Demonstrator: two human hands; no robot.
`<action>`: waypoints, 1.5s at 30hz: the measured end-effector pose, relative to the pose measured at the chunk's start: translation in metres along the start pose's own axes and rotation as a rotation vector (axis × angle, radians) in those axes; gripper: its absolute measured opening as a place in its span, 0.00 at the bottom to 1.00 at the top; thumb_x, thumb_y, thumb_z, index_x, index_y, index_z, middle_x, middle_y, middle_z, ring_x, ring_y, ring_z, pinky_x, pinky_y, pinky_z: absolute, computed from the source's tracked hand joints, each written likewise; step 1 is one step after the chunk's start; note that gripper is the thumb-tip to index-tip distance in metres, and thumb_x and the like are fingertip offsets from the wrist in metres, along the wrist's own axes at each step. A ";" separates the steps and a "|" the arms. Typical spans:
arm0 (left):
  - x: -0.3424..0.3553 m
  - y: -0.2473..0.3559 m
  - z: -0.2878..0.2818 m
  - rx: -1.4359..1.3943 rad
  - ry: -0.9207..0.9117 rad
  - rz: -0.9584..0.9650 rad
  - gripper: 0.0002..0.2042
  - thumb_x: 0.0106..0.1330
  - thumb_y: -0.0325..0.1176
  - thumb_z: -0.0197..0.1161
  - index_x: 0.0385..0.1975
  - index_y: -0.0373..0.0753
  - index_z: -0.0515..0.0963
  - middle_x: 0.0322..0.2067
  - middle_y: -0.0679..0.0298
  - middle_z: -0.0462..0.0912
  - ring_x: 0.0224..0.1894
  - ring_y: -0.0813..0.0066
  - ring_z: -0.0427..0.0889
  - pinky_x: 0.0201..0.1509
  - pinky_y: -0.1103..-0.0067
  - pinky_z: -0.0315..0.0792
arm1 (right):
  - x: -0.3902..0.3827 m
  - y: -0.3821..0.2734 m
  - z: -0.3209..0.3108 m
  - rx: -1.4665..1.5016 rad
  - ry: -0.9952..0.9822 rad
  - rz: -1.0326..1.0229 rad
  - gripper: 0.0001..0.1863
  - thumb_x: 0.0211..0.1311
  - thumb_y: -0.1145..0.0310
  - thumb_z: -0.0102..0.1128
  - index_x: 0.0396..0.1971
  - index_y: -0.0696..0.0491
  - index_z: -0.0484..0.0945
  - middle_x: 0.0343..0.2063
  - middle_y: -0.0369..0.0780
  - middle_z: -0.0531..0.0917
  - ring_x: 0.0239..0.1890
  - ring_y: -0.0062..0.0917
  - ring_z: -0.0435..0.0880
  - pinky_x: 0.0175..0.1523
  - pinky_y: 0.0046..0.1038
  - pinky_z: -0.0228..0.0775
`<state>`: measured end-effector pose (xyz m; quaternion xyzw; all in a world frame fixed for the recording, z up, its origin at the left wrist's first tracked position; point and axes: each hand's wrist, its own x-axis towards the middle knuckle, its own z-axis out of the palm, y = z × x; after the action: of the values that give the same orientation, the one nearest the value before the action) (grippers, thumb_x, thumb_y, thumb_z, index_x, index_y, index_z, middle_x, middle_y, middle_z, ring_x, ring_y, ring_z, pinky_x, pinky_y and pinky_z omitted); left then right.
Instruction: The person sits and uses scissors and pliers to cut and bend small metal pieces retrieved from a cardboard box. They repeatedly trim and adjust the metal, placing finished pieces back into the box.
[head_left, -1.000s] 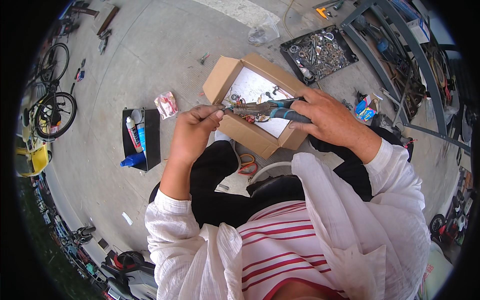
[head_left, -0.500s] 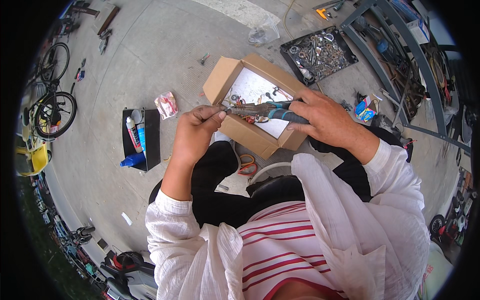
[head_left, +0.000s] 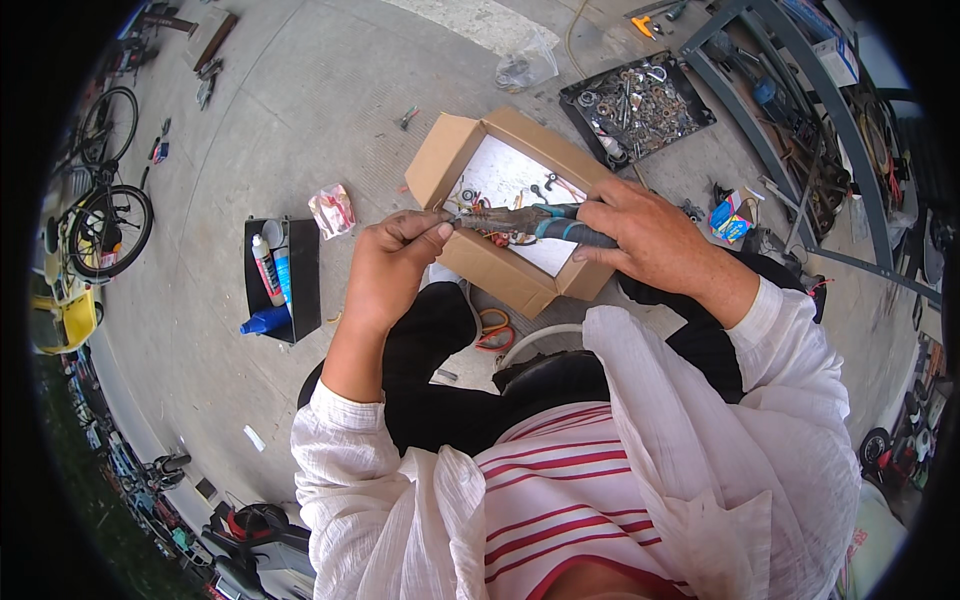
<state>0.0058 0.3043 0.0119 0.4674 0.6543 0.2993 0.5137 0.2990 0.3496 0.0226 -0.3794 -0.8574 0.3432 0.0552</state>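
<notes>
The right hand point(head_left: 655, 235) is closed around the blue-and-black handles of the pliers point(head_left: 525, 217), which are held above the open cardboard box point(head_left: 500, 275). The jaws are pointed toward the box's left edge; whether anything is gripped in them cannot be told. Thumb and fingers of the left hand point(head_left: 388, 270) are pinched together on a small piece point(head_left: 454, 222) at the pliers' tip, its kind too small to tell. The hands are kept apart, with the pliers between them. The box is lined with a white sheet point(head_left: 505, 162), on which small parts are scattered. Beyond the box's far right edge, a black tray point(head_left: 690, 132) is filled with metal parts.
</notes>
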 end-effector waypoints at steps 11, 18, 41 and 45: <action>-0.001 -0.002 -0.001 0.133 0.072 0.065 0.09 0.62 0.30 0.64 0.36 0.29 0.82 0.31 0.63 0.82 0.33 0.80 0.77 0.39 0.81 0.71 | -0.001 0.002 0.008 0.000 -0.042 0.032 0.16 0.56 0.59 0.63 0.36 0.55 0.75 0.33 0.46 0.77 0.39 0.43 0.78 0.43 0.40 0.70; 0.010 -0.012 -0.078 -0.107 0.572 0.009 0.12 0.65 0.32 0.60 0.41 0.29 0.81 0.28 0.67 0.81 0.28 0.84 0.73 0.34 0.85 0.68 | -0.011 0.032 -0.015 -0.037 0.091 0.149 0.16 0.56 0.59 0.64 0.37 0.55 0.77 0.33 0.46 0.78 0.38 0.44 0.78 0.41 0.40 0.69; 0.001 0.010 -0.012 -0.235 -0.368 -0.074 0.11 0.64 0.30 0.62 0.40 0.30 0.81 0.31 0.61 0.84 0.29 0.76 0.79 0.37 0.80 0.75 | -0.002 -0.001 -0.007 -0.141 0.017 -0.071 0.14 0.51 0.64 0.66 0.34 0.53 0.74 0.34 0.42 0.76 0.40 0.39 0.78 0.43 0.38 0.72; 0.000 0.010 -0.011 -0.303 -0.404 -0.071 0.11 0.64 0.31 0.62 0.40 0.30 0.81 0.31 0.61 0.83 0.31 0.76 0.78 0.39 0.80 0.74 | -0.002 0.000 -0.006 -0.122 0.036 -0.069 0.14 0.53 0.61 0.65 0.35 0.53 0.77 0.34 0.41 0.76 0.39 0.37 0.78 0.42 0.37 0.73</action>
<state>-0.0017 0.3093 0.0242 0.4121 0.5019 0.2763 0.7085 0.3029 0.3517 0.0272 -0.3585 -0.8882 0.2813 0.0591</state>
